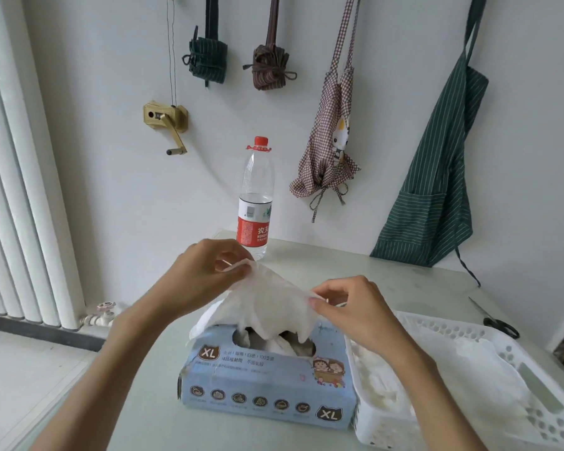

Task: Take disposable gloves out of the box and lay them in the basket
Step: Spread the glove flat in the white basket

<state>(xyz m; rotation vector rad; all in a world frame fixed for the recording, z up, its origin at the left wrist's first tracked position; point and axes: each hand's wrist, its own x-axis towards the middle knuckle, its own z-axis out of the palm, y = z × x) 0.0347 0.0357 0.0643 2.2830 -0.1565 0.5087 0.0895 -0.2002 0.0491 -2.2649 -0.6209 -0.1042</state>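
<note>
A light blue glove box (pixel 264 382) marked XL lies on the table in front of me, its top opening showing more gloves inside. A thin white disposable glove (pixel 271 304) is stretched above the opening, its lower end hanging at the slot. My left hand (pixel 205 271) pinches the glove's upper left corner. My right hand (pixel 349 307) pinches its right edge. Right of the box stands a white perforated plastic basket (pixel 534 411) with several white gloves (pixel 463 372) lying in it.
A clear water bottle (pixel 256 200) with a red cap and label stands behind the box. Black-handled scissors (pixel 495 320) lie at the table's right edge. Aprons hang on the wall behind. A radiator stands at the left.
</note>
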